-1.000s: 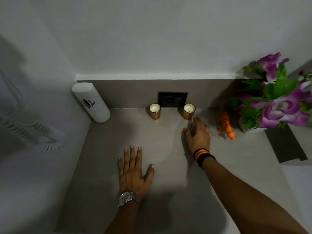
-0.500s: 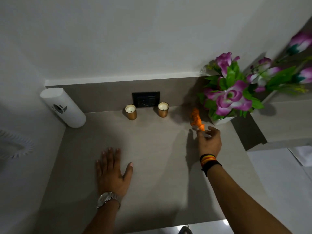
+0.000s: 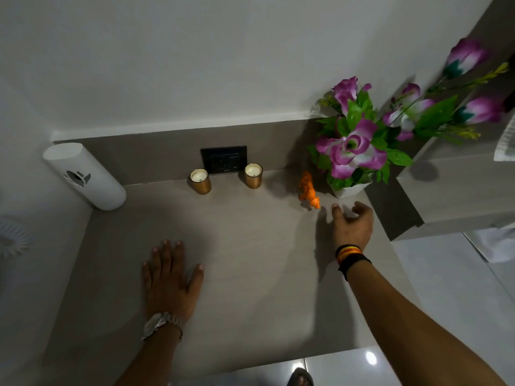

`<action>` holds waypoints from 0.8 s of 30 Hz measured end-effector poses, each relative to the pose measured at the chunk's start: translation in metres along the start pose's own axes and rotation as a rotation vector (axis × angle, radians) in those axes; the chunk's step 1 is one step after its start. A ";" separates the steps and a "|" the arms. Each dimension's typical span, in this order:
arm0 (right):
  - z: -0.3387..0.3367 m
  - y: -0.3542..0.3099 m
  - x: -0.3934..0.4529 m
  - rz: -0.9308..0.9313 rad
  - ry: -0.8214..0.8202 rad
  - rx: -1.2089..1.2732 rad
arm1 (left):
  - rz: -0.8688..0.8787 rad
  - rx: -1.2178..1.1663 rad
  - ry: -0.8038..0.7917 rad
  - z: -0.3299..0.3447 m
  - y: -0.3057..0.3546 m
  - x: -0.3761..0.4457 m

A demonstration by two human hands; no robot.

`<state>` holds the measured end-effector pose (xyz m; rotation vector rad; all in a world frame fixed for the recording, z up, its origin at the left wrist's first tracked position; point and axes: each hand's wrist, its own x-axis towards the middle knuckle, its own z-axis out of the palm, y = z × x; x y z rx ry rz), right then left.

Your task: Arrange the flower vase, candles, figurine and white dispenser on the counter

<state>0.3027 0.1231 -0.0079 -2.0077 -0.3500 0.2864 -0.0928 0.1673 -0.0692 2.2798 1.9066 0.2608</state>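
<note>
On the grey counter (image 3: 250,246) a white dispenser (image 3: 86,176) stands in the back left corner. Two gold candles (image 3: 200,180) (image 3: 253,175) stand at the back wall, one on each side of a black socket. An orange figurine (image 3: 308,191) stands right of them, beside a white vase of purple flowers (image 3: 351,151). My right hand (image 3: 351,225) hovers just right of the figurine, fingers apart and curled, holding nothing. Flat on the counter lies my left hand (image 3: 170,277), palm down, with a watch on the wrist.
A black socket plate (image 3: 223,159) is set in the backsplash. A raised wooden ledge (image 3: 457,188) borders the counter on the right, with more flowers reaching over it. A coiled white cord (image 3: 12,238) hangs at the left wall. White floor tiles (image 3: 446,288) lie below right.
My right hand left the right candle, went to the figurine, then drew back to its right. The figurine stands a little further from the vase. The view has shifted right.
</note>
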 end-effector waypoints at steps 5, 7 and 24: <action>-0.003 -0.007 0.042 -0.024 -0.063 -0.021 | 0.005 -0.020 0.028 0.000 0.000 -0.001; 0.000 -0.008 0.052 -0.051 -0.093 -0.016 | 0.007 -0.033 0.031 0.001 0.000 -0.002; -0.004 0.004 0.043 -0.079 -0.114 0.013 | 0.015 -0.014 0.048 0.003 0.000 -0.001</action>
